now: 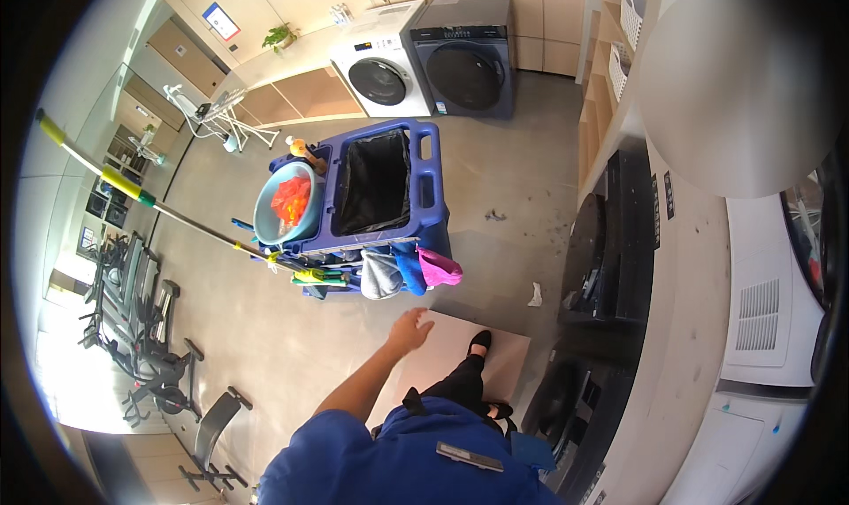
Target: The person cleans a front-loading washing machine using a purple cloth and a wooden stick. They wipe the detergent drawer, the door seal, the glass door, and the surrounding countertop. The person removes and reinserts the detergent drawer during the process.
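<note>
My left hand hangs in front of me with nothing in it, fingers loosely apart. Just beyond it stands a blue cleaning cart, apart from the hand. Several cloths hang on its near side: a grey cloth, a blue cloth and a pink cloth. A black bag lines the cart's bin. On the cart's left, a light blue basin holds a crumpled red plastic bag, and an orange bottle stands behind it. My right hand is out of view.
A long yellow-gripped pole slants left from the cart. White and dark front-loading washers stand behind. Debris and a white scrap lie on the floor. Black machines line the right; exercise equipment stands left.
</note>
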`<action>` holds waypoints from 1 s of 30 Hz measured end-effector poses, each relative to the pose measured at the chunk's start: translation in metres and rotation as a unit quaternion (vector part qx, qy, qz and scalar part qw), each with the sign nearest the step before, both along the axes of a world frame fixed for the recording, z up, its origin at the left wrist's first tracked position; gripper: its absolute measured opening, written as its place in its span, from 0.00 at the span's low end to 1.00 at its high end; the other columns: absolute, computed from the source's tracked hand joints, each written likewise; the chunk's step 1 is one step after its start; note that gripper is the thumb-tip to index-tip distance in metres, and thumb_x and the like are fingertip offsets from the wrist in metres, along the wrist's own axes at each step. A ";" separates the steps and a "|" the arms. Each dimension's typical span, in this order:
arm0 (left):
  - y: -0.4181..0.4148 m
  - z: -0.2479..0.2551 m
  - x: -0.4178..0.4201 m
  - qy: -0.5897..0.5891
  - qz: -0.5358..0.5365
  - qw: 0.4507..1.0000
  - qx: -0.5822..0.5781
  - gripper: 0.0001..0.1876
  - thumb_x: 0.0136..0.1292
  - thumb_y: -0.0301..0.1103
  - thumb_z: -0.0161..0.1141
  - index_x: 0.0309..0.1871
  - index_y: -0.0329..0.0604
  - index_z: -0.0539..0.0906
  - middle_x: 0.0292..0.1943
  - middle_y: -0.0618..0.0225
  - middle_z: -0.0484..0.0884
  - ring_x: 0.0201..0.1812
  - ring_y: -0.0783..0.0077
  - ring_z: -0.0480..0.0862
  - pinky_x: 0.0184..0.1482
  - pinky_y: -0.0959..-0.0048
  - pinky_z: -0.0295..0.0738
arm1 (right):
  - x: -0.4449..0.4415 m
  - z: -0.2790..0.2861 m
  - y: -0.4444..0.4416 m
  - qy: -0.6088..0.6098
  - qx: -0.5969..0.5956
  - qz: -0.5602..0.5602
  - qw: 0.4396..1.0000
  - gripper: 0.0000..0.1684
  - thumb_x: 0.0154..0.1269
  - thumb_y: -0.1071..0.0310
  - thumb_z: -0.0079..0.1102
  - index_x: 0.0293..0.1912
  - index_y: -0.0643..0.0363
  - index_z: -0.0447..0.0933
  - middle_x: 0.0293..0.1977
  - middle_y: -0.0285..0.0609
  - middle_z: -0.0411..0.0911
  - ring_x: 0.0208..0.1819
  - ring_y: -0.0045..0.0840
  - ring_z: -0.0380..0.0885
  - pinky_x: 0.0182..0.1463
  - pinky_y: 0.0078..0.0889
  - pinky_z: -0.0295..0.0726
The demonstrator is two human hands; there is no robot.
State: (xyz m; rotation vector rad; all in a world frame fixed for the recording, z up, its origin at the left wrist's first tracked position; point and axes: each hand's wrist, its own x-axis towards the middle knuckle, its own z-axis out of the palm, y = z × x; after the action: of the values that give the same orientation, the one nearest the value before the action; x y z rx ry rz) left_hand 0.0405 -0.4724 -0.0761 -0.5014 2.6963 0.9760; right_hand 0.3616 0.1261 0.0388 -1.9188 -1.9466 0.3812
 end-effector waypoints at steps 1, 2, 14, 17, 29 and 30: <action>-0.009 -0.006 -0.016 0.014 -0.014 1.000 -0.022 0.26 0.57 0.44 0.63 0.58 0.46 0.74 0.48 0.53 0.79 0.51 0.52 0.78 0.53 0.59 0.72 | -0.019 0.003 -0.005 0.012 0.036 0.041 0.998 0.21 0.57 0.57 0.59 0.46 0.62 0.78 0.30 0.48 0.81 0.27 0.35 0.79 0.33 0.40 0.81; -0.015 -0.015 -0.035 0.057 -0.021 0.997 -0.040 0.26 0.57 0.43 0.63 0.58 0.45 0.73 0.50 0.52 0.77 0.52 0.51 0.76 0.54 0.58 0.71 | -0.037 0.008 -0.011 0.066 -0.034 -0.026 0.997 0.20 0.58 0.59 0.56 0.46 0.61 0.79 0.30 0.47 0.81 0.25 0.32 0.78 0.27 0.34 0.80; -0.017 -0.034 -0.242 -0.019 -0.070 0.975 -0.211 0.53 0.49 0.56 0.68 0.69 0.31 0.55 0.69 0.39 0.52 0.72 0.44 0.50 0.71 0.55 0.45 | -0.181 -0.030 0.025 -0.121 0.026 0.168 0.978 0.31 0.60 0.49 0.56 0.51 0.68 0.76 0.43 0.61 0.79 0.46 0.49 0.78 0.51 0.41 0.77; -0.013 -0.046 -0.255 -0.003 -0.069 0.969 -0.238 0.51 0.49 0.55 0.68 0.69 0.32 0.56 0.69 0.38 0.52 0.72 0.42 0.49 0.71 0.53 0.43 | -0.195 -0.039 0.031 -0.124 0.015 0.171 0.977 0.32 0.60 0.49 0.57 0.51 0.68 0.76 0.43 0.62 0.79 0.47 0.50 0.78 0.52 0.42 0.76; -0.062 -0.092 -0.277 0.050 -0.137 0.939 -0.312 0.36 0.57 0.43 0.63 0.66 0.38 0.63 0.66 0.58 0.65 0.74 0.56 0.48 0.69 0.49 0.47 | -0.284 -0.015 -0.001 -0.178 -0.007 0.128 0.976 0.30 0.58 0.46 0.54 0.50 0.60 0.77 0.45 0.60 0.78 0.49 0.50 0.76 0.54 0.46 0.73; -0.067 -0.088 -0.275 0.042 -0.138 0.939 -0.311 0.34 0.58 0.43 0.62 0.64 0.37 0.64 0.66 0.57 0.65 0.74 0.55 0.48 0.69 0.47 0.48 | -0.287 -0.019 -0.002 -0.191 -0.019 0.115 0.975 0.30 0.58 0.46 0.54 0.50 0.59 0.77 0.44 0.59 0.78 0.49 0.50 0.76 0.53 0.46 0.73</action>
State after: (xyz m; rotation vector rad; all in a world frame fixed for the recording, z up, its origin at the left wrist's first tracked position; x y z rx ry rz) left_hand -0.2343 -0.5398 -0.1642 -0.1682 3.0131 0.0534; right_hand 0.0741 0.1236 0.0196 -1.9035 -2.4355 0.1122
